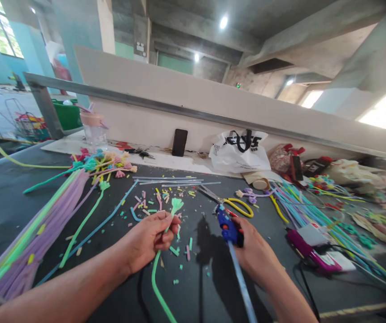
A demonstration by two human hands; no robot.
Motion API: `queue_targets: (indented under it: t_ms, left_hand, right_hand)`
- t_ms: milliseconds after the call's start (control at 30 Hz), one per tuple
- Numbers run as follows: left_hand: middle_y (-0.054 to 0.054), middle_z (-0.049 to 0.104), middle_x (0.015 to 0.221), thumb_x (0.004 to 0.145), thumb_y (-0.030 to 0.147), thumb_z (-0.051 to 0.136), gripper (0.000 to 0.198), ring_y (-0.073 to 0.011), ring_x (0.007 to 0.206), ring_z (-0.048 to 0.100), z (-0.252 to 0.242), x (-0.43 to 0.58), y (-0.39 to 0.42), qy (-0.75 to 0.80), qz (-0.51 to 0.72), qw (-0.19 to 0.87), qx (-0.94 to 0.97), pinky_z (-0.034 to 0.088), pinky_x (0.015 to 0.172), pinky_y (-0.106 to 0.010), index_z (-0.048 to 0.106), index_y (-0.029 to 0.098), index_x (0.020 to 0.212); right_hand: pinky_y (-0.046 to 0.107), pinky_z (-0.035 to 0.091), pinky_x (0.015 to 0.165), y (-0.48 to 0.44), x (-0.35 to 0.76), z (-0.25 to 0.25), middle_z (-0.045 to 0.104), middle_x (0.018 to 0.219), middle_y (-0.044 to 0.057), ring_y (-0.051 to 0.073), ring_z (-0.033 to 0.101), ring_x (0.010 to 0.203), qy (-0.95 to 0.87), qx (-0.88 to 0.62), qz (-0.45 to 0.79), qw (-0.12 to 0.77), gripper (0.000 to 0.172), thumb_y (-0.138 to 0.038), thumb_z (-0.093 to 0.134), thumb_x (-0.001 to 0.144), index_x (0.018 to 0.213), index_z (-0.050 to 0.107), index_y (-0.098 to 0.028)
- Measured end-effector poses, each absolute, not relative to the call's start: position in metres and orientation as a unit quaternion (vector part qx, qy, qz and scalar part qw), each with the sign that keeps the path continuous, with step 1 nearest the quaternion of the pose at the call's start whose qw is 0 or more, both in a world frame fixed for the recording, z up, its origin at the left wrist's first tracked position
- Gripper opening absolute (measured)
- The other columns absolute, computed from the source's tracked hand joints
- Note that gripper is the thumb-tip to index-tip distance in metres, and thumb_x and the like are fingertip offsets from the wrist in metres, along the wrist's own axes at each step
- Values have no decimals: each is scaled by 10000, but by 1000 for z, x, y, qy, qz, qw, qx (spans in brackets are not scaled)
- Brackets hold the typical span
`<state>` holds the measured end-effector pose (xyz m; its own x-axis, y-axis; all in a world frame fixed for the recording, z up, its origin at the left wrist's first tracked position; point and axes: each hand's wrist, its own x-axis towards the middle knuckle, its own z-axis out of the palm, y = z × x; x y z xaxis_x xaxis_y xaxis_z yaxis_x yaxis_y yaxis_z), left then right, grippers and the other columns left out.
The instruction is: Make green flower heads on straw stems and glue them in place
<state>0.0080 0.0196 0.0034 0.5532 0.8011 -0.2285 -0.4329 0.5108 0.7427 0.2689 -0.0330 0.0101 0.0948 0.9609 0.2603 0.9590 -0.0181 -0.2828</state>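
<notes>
My left hand is closed in a pinch round a green pipe cleaner stem, whose frilled light-green flower head sticks up above the fingertips. In my right hand is a blue hot glue gun, with a long translucent glue stick trailing from its back toward me. Its nozzle points away from me, just short of the yellow-handled scissors, and is apart from the flower head. Small cut pieces of pipe cleaner are scattered around my left hand.
To the left lies a bundle of purple and green pipe cleaners with finished flower heads. Several clear glue sticks rest farther back. A phone leans against the board. At right are more pipe cleaners, a magenta device and cables.
</notes>
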Motion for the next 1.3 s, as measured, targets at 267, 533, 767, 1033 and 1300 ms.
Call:
queue_targets:
  t_ms: [267, 533, 767, 1033, 1300]
  left_hand:
    - [-2, 514, 698, 838, 234, 561, 138, -14, 463, 339, 3, 11, 19, 255, 383, 814, 355, 166, 405, -149, 551, 106, 787]
    - [37, 476, 605, 831, 283, 571, 196, -17, 436, 311, 6, 13, 13, 262, 375, 799, 390, 159, 410, -161, 499, 131, 731]
    - [33, 491, 629, 837, 298, 560, 199, -17, 439, 304, 9, 13, 12, 278, 370, 788, 406, 172, 416, -163, 500, 134, 741]
    - [33, 487, 633, 801, 345, 609, 254, -21, 451, 309, 8, 13, 12, 269, 366, 793, 406, 162, 417, -163, 488, 141, 709]
    - [32, 488, 626, 788, 364, 623, 264, -22, 448, 317, 7, 11, 12, 263, 367, 796, 403, 162, 418, -164, 497, 144, 714]
  right_hand:
    - [250, 489, 733, -50, 218, 19, 625, 955, 92, 192, 626, 872, -828, -456, 3, 326, 163, -133, 521, 746, 889, 522, -211]
    - [249, 489, 653, -47, 210, 10, 620, 832, 76, 172, 617, 735, -816, -489, 1, 308, 71, -179, 473, 805, 813, 540, -202]
    - [251, 475, 626, -49, 209, 10, 596, 775, 64, 167, 590, 664, -800, -525, -13, 290, 65, -179, 466, 777, 756, 523, -202]
    - [226, 430, 555, -46, 207, 9, 561, 674, 42, 147, 548, 592, -799, -514, -18, 312, 155, -111, 409, 772, 679, 498, -196]
    - [219, 371, 507, -46, 208, 6, 523, 617, 14, 136, 508, 537, -799, -522, -63, 292, 146, -136, 431, 764, 651, 500, -199]
